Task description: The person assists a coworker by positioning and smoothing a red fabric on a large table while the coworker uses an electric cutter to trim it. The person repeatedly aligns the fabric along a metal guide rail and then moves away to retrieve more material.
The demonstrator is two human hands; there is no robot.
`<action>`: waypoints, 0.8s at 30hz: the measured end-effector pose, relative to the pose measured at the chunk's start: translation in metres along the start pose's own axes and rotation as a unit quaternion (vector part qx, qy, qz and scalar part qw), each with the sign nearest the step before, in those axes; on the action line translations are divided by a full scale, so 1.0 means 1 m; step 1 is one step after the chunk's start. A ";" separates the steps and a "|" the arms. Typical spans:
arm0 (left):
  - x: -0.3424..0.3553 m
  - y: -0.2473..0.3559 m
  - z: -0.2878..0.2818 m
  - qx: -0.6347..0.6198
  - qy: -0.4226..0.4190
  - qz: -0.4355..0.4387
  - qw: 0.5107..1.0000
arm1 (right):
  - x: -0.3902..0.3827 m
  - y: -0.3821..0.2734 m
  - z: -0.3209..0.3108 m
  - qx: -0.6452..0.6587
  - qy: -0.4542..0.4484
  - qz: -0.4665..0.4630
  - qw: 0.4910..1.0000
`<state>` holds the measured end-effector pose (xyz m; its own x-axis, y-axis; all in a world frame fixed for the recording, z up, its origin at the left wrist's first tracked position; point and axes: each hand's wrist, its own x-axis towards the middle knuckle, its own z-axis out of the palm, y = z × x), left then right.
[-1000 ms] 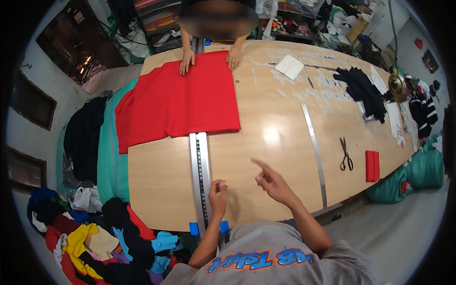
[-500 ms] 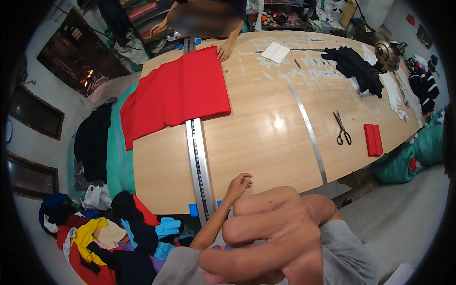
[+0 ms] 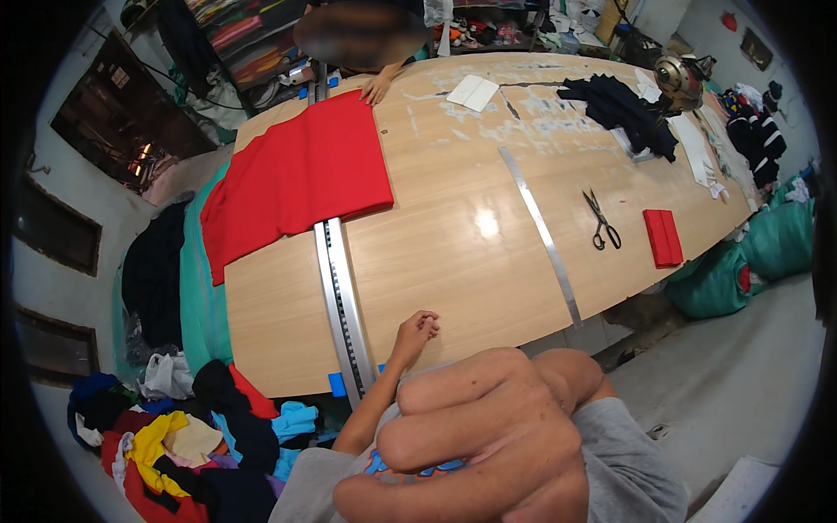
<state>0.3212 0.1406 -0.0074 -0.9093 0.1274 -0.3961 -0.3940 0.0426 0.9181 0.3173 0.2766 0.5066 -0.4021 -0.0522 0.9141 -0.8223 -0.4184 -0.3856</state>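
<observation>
My left hand (image 3: 418,329) is above the near edge of the wooden table (image 3: 453,279), its fingers loosely curled with nothing visible in them. Very close to the camera looms my right hand (image 3: 506,436), back of the hand showing and fingers bent; their tips, and anything they may hold, are hidden. Left of my left hand, a metal rail (image 3: 342,305) with a dark slotted strip crosses the table. Over its far part lies a large red cloth (image 3: 301,170). Another person's hand (image 3: 377,89) rests at that cloth's far right corner.
A steel ruler (image 3: 540,235), black scissors (image 3: 601,222) and a folded red cloth (image 3: 663,238) lie to the right. Farther off are a folded white piece (image 3: 472,92) and black fabric (image 3: 623,113). Mixed clothes (image 3: 174,444) are heaped at the lower left; green sacks (image 3: 719,283) stand at right.
The whole view has shifted, so the table and everything on it appear farther left. My hands keep nearly the same poses. The red cloth stays in place under the other person's hand.
</observation>
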 end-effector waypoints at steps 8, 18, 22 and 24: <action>-0.003 0.002 0.002 -0.016 -0.004 0.002 1.000 | -0.016 0.009 0.017 -0.004 0.072 -0.051 0.996; 0.000 0.012 0.003 -0.032 -0.018 -0.013 0.999 | -0.004 -0.003 0.013 0.012 0.060 0.112 0.992; -0.001 0.012 -0.006 -0.043 -0.010 -0.033 0.998 | -0.008 0.015 -0.020 0.073 -0.154 0.106 0.980; 0.007 0.000 -0.013 -0.082 -0.009 -0.017 0.996 | -0.016 0.033 -0.029 0.048 -0.225 0.071 0.971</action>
<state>0.3129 0.1284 -0.0100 -0.8931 0.1466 -0.4252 -0.4423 -0.1143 0.8896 0.2850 0.2895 0.4752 -0.2739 -0.4971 0.8234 -0.7219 -0.4594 -0.5175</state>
